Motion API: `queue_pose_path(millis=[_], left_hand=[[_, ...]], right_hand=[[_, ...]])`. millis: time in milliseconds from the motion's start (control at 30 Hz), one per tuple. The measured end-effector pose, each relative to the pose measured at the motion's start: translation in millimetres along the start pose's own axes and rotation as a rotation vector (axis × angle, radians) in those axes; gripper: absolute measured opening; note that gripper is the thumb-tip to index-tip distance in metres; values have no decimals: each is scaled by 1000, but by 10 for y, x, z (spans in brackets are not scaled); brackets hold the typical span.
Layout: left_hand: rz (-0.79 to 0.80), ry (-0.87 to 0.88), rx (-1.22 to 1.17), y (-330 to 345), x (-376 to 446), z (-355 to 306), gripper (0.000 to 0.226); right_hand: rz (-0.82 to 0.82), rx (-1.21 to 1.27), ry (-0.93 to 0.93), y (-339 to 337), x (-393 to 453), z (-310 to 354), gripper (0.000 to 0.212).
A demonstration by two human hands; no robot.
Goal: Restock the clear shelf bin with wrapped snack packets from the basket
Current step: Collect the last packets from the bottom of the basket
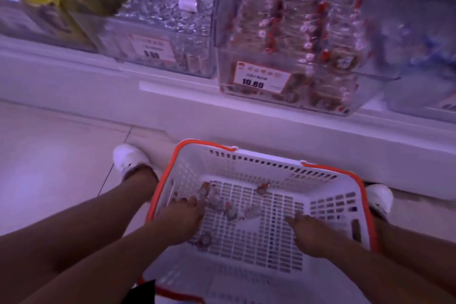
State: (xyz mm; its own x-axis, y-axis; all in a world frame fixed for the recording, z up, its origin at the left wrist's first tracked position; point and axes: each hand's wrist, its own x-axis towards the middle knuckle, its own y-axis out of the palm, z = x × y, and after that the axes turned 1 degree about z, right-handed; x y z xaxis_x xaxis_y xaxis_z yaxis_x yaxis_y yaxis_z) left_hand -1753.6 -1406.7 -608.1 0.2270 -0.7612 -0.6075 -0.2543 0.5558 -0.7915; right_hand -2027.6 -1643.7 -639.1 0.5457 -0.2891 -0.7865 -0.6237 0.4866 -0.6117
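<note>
Few clear-wrapped snack packets (pixel 229 207) remain in my white slatted basket with orange rim (pixel 365 195) on the floor; the clear plastic shelf bin (pixel 291 39) looks nearly full; left hand (pixel 181 219) fingers rest on packets; right hand (pixel 311 232) lies flat, empty.

Price tag (pixel 262 78) on the clear shelf bin (pixel 370 96) — 10.80.

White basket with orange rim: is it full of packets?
No. The white slotted basket with orange rim holds only a few wrapped snack packets, its floor mostly bare.
</note>
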Motion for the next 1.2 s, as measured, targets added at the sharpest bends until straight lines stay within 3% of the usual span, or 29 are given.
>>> queue_pose_path(millis=[67, 200, 367, 467, 633, 767, 900, 1033, 1100, 1200], left_hand=[[-22, 14, 47, 153, 165, 20, 48], [-55, -61, -79, 87, 631, -144, 48], [-1, -368, -474, 393, 980, -174, 57], [-80, -373, -488, 567, 1099, -157, 59], [-3, -406, -447, 626, 1370, -142, 68], [-42, -375, -393, 629, 1377, -238, 51], [-57, -423, -540, 782, 1247, -336, 57], [-79, -479, -746, 866, 1169, -440, 64], [-142, -483, -848, 842, 1190, -451, 52], [-169, -425, -1039, 802, 1285, -486, 31]], right_hand=[[-44, -94, -4, 134, 231, 128, 70], [-220, -92, -23, 135, 675, 617, 67], [-184, -164, 37, 296, 1054, 781, 66], [-177, -189, -81, 306, 1137, 667, 45], [-385, 163, -2, 294, 1059, 650, 33], [-209, 128, 133, 309, 1081, 1060, 60], [-234, 97, 186, 340, 1161, 1450, 73], [-299, 209, 82, 293, 1289, 1542, 46], [-236, 323, 66, 242, 1356, 1506, 39], [-194, 729, 156, 196, 1390, 1403, 30]])
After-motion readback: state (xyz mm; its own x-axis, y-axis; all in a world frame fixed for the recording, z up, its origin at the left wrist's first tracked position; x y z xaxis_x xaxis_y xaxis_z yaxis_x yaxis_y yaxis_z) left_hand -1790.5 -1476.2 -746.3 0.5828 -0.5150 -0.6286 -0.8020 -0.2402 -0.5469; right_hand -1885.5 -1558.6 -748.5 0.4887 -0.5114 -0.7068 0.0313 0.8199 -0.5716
